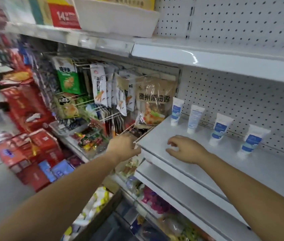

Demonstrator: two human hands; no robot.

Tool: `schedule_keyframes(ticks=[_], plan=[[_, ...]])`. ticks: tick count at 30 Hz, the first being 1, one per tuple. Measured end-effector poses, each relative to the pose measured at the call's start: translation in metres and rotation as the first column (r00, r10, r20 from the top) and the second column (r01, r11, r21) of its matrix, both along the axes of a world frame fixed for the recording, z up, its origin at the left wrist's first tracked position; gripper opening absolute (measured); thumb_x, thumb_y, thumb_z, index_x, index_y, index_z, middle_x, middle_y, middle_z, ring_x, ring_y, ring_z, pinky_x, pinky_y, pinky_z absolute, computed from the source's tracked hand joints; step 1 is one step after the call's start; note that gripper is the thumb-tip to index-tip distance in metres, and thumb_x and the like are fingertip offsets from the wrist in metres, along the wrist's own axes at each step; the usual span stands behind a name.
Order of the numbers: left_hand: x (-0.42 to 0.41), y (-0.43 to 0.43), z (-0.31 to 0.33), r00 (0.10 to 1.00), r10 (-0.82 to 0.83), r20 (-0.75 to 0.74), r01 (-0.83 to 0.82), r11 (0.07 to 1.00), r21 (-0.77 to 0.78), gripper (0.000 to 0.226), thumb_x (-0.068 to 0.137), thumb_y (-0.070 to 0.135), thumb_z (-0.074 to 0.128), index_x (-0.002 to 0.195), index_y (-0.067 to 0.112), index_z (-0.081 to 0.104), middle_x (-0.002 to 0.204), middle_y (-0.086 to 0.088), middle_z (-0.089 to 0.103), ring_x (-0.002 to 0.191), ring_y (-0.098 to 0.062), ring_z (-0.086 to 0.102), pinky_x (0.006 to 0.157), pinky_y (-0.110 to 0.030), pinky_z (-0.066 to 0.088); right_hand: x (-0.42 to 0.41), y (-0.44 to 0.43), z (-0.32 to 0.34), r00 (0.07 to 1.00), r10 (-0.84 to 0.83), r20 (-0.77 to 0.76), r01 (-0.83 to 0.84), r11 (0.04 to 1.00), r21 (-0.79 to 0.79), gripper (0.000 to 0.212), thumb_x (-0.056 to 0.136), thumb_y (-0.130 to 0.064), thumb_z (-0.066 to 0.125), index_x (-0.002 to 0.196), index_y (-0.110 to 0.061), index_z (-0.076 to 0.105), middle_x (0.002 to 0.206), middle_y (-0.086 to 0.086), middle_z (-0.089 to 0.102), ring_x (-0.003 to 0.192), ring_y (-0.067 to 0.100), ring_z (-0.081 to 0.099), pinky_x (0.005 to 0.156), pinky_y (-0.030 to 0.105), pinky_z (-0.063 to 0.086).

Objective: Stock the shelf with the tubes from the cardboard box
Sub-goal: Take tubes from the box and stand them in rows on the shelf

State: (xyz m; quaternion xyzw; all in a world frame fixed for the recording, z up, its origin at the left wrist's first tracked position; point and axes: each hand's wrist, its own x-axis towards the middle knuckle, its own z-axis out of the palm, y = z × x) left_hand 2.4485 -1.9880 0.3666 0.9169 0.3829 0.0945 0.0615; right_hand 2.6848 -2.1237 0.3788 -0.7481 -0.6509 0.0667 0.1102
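Right grip (186, 150) hung loose, empty; left grip (123, 146) unreadable at shelf's (207, 164) 9 o'clock corner | four tubes (220, 129) stood | next: you needed another tube.

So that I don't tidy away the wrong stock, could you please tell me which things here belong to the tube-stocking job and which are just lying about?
Job: four white-and-blue tubes standing in a row; white shelf under them; right hand, empty, over that shelf.
Lying about: hanging snack packets; red boxes; white tray on the shelf above.
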Motion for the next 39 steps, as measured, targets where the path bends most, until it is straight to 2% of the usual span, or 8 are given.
schedule_keyframes(ticks=[2,5,10,15,18,24,27,39], plan=[[-0.035,0.017,-0.007,0.998,0.06,-0.016,-0.061,0.998,-0.03,0.034,0.083,0.06,0.052,0.099,0.031,0.055,0.096,0.001,0.064,0.092,-0.024,0.063,0.073,-0.035,0.054,-0.03,0.035,-0.005,0.998,0.061,0.002,-0.061,0.998,-0.011,0.042,0.089,-0.055,0.053,0.122,-0.028,0.057,0.114,-0.008,0.057,0.103,0.012,0.057,0.09,0.034,0.05],[-0.09,0.046,-0.023,0.988,0.146,-0.045,-0.149,0.987,-0.06,0.055,0.08,0.066,0.049,0.115,0.026,0.06,0.103,0.001,0.065,0.097,-0.024,0.062,0.076,-0.038,0.055,-0.076,0.085,-0.017,0.99,0.144,0.012,-0.143,0.989,-0.026,0.045,0.089,-0.055,0.052,0.124,-0.027,0.056,0.118,-0.006,0.058,0.105,0.014,0.057,0.089,0.035,0.05],[-0.173,0.096,-0.059,0.963,0.268,-0.042,-0.271,0.956,-0.109,0.071,0.071,0.071,0.033,0.109,0.02,0.064,0.104,-0.001,0.064,0.099,-0.025,0.061,0.077,-0.039,0.054,-0.149,0.158,-0.046,0.965,0.263,-0.01,-0.263,0.961,-0.084,0.042,0.093,-0.052,0.05,0.123,-0.024,0.055,0.115,-0.004,0.057,0.104,0.015,0.056,0.086,0.037,0.051],[-0.24,0.134,-0.102,0.949,0.308,-0.062,-0.315,0.934,-0.17,0.072,0.073,0.07,0.029,0.105,0.016,0.066,0.102,-0.004,0.066,0.096,-0.025,0.062,0.073,-0.036,0.052,-0.214,0.224,-0.096,0.939,0.341,-0.055,-0.345,0.926,-0.15,0.045,0.091,-0.057,0.048,0.124,-0.027,0.052,0.113,-0.005,0.055,0.1,0.015,0.057,0.078,0.033,0.051],[-0.274,0.147,-0.132,0.934,0.331,-0.133,-0.353,0.913,-0.203,0.056,0.086,0.06,0.048,0.117,0.016,0.063,0.114,-0.005,0.065,0.103,-0.026,0.061,0.081,-0.041,0.055,-0.25,0.25,-0.126,0.906,0.417,-0.074,-0.423,0.887,-0.185,0.036,0.094,-0.05,0.05,0.12,-0.024,0.053,0.107,-0.006,0.054,0.097,0.014,0.055,0.072,0.031,0.045],[-0.314,0.148,-0.195,0.865,0.454,-0.212,-0.499,0.821,-0.278,0.053,0.08,0.058,0.048,0.108,0.016,0.064,0.108,-0.004,0.065,0.103,-0.029,0.061,0.082,-0.039,0.053,-0.291,0.292,-0.197,0.851,0.496,-0.174,-0.526,0.801,-0.285,0.044,0.093,-0.048,0.054,0.127,-0.019,0.056,0.115,-0.001,0.056,0.108,0.017,0.054,0.087,0.032,0.047],[-0.327,0.145,-0.236,0.825,0.514,-0.235,-0.565,0.761,-0.32,0.045,0.079,0.05,0.061,0.113,0.02,0.062,0.111,-0.003,0.064,0.106,-0.028,0.061,0.081,-0.036,0.051,-0.311,0.309,-0.237,0.806,0.545,-0.233,-0.592,0.733,-0.333,0.046,0.094,-0.049,0.053,0.129,-0.019,0.055,0.116,-0.001,0.055,0.109,0.016,0.054,0.087,0.032,0.047],[-0.343,0.114,-0.398,0.749,0.527,-0.401,-0.662,0.58,-0.475,0.049,0.081,0.049,0.06,0.118,0.018,0.061,0.118,-0.004,0.062,0.112,-0.026,0.058,0.089,-0.037,0.051,-0.357,0.324,-0.414,0.737,0.604,-0.302,-0.66,0.55,-0.511,0.046,0.091,-0.046,0.055,0.129,-0.021,0.053,0.127,0.0,0.056,0.115,0.018,0.055,0.09,0.04,0.05]])
